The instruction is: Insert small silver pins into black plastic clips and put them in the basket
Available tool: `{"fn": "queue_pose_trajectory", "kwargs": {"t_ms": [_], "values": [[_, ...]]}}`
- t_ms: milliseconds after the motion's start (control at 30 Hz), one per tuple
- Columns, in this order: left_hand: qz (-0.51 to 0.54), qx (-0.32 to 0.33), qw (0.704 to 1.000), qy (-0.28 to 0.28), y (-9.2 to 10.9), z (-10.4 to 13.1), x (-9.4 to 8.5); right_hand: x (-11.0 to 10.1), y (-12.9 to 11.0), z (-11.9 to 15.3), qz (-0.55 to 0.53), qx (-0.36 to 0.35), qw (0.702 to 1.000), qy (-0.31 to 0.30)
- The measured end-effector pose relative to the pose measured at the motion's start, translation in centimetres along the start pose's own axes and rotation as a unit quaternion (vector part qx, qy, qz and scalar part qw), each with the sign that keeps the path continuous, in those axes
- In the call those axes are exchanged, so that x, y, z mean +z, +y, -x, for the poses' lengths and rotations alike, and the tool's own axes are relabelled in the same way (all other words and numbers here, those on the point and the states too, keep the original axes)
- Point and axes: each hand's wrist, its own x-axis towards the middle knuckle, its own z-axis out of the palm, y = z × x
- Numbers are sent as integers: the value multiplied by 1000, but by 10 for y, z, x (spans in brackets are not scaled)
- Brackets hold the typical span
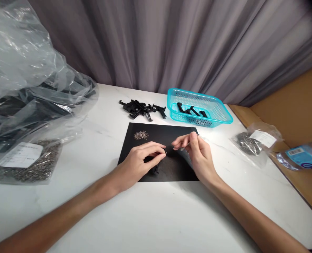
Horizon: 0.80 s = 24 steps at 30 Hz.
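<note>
Black and seemingly pinched in the grip of your left hand, the small part sits over the mat, so steady it there and lightly guide the slim item your right hand pinches.

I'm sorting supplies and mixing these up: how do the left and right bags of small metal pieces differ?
The left bag looks larger and fuller; the right bag looks smaller. The left bag's pieces spread widely around its label, while the right bag's sit bunched beside its label. Both are clear plastic with a white label; the print is too small to read.
</note>
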Motion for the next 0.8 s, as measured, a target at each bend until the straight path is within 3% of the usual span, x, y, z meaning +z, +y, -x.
{"fn": "queue_pose_trajectory", "kwargs": {"t_ms": [67, 167, 267, 433, 633, 800], "values": [[15, -11, 1000, 5, 0, 0, 0, -3, -5, 1, 61, -16, 998, -6], [38, -21, 999, 10, 0, -1, 1, -3, -11, 4, 197, -39, 977, -71], [43, -27, 999, 7, -2, -1, 2, 2, -11, 7, 235, -54, 964, -114], [82, -49, 995, -15, -4, 0, 2, 6, -9, 7, 232, -72, 964, -107], [124, -85, 986, -71, -4, 0, 0, -4, -2, -1, 259, -93, 960, -58], [147, -90, 983, -60, -8, -2, 1, -6, 2, -4, 254, -85, 961, -62]]}}
